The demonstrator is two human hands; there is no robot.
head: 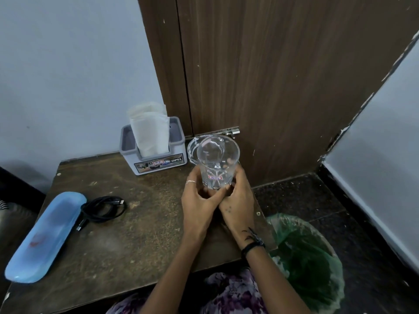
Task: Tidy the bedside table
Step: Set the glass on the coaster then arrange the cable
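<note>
Cupping the clear glass tumbler [215, 171] from both sides, I have my left hand [199, 200] and right hand [238, 200] wrapped round its lower half, fingers curled against the base, so each grip is grasping the glass. It sits at the back right of the worktop [136, 234]; whether its base is touching the wood or just lifted I cannot tell. Right behind it, touching or nearly so, is a second clear piece, a glass jug [192, 148] by the look of its spout, close to the wooden door [272, 75].

To do this step well I would keep the tumbler upright and level, hold low where my fingers already are, and move it slowly so it does not knock the jug. Glass on glass is the risk, I judge, and smooth walls can slip.

As for what holds what: the tumbler looks empty, though a little water would be hard to see. The grey tissue holder [156, 159] at the back carries folded white tissues [149, 130] standing up out of its slot. The blue case [47, 236] on the left is closed, contents hidden, with a coiled black cable [102, 209] beside it. On the floor to the right, a bin with a green liner [308, 264] holds what seem to be a few pale scraps.
</note>
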